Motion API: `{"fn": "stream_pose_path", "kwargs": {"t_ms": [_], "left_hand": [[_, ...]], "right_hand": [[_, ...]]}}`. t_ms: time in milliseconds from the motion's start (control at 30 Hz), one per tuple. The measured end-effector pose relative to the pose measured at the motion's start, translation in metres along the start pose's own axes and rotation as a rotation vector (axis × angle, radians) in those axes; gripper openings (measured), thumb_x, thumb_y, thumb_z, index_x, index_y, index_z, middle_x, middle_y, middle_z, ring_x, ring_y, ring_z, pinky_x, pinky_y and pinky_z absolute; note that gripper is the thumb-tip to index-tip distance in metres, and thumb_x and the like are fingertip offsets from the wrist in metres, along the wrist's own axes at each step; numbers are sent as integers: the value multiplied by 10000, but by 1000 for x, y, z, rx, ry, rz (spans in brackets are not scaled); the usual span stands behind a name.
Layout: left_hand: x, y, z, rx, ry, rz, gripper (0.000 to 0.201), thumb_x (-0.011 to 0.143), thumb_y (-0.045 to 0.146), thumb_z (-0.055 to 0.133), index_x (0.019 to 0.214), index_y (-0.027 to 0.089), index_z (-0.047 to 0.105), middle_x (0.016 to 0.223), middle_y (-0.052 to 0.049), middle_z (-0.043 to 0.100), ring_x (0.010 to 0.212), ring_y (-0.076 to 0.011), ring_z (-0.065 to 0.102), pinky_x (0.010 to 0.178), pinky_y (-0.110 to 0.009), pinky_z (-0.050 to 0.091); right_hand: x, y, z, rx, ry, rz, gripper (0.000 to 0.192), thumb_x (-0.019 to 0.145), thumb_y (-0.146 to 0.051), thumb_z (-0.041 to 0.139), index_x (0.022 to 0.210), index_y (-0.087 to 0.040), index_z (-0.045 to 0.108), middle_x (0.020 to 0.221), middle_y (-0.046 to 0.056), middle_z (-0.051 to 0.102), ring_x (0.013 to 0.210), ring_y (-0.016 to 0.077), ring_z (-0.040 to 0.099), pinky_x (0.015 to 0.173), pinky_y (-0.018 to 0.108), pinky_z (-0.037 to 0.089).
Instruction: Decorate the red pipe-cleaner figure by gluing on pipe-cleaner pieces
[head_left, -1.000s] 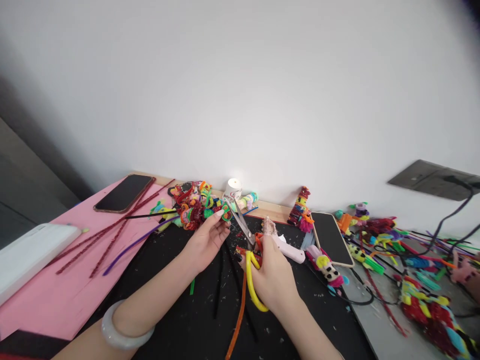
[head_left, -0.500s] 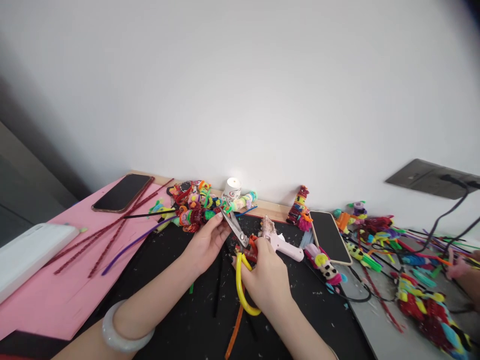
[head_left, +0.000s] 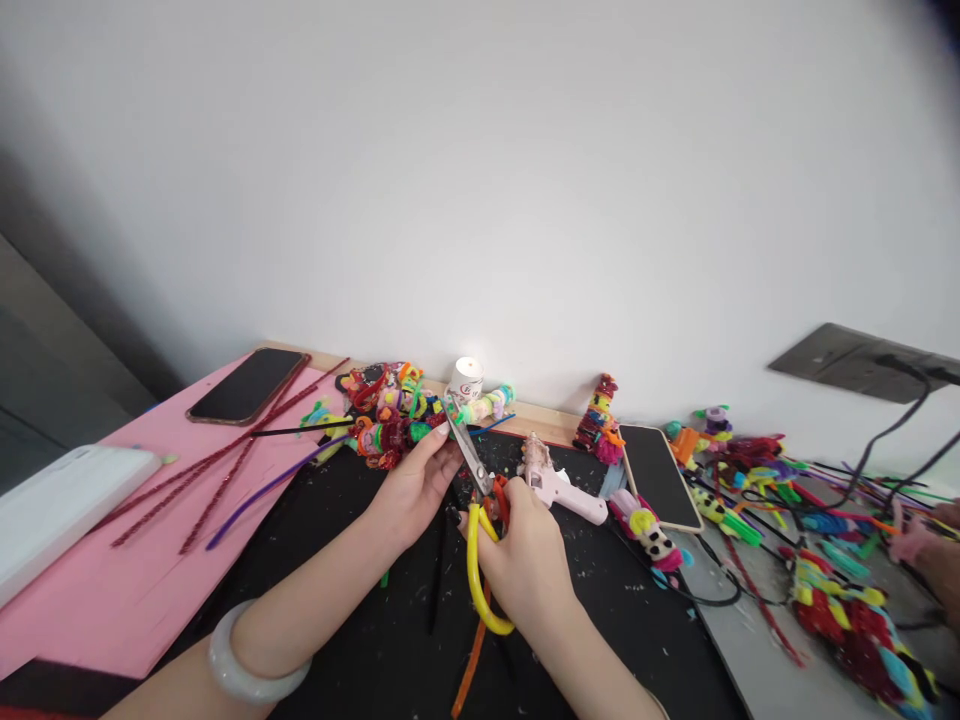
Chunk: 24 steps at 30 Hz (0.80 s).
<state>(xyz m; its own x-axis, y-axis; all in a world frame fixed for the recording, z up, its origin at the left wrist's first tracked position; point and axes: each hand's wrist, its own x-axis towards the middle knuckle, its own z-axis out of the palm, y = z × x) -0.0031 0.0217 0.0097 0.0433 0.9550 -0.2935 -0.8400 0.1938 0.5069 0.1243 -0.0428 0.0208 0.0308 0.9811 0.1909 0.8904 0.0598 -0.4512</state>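
My right hand (head_left: 529, 550) grips a pair of scissors (head_left: 474, 450) with a large yellow loop handle. Their metal blades point up and left, nearly closed, with the tips at my left fingertips. My left hand (head_left: 424, 475) is closed around the end of a pipe-cleaner doll (head_left: 386, 440) in dark red, green and orange, lying sideways over the black mat. Whatever lies right between the blades is too small to make out. Beneath my right hand, an orange pipe cleaner (head_left: 471, 665) reaches toward me.
A pink glue gun (head_left: 566, 492) lies right of the scissors. Behind are a paper cup (head_left: 466, 380) and a standing doll (head_left: 598, 415). Pink paper (head_left: 165, 560) at left bears a phone (head_left: 247, 385) and a white box (head_left: 67, 510). Another person's hand (head_left: 930, 550) shows at far right.
The scissor blades have come closer together, and the yellow handle has shifted slightly left. My left hand stays on the doll.
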Motion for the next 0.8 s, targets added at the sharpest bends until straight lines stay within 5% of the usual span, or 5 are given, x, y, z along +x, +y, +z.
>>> {"fn": "stream_pose_path", "kwargs": {"t_ms": [433,800], "left_hand": [[-1,1,3,-9,27,-15,60,761,100,657,755,147,695,787,-19,727,723,-108,674,744,-198,554],[0,2,1,13,65,49,54,699,94,712,704,143,690,696,0,699,657,-101,655,685,-203,558]], "right_hand": [[5,-1,-1,27,-49,-11,267,800,-380,576,665,-210,422,622,-11,511,552,148,476,534,248,298],[5,7,-5,287,-30,18,278,818,-399,518,657,-230,366,563,-32,472,501,136,459,479,239,327]]}}
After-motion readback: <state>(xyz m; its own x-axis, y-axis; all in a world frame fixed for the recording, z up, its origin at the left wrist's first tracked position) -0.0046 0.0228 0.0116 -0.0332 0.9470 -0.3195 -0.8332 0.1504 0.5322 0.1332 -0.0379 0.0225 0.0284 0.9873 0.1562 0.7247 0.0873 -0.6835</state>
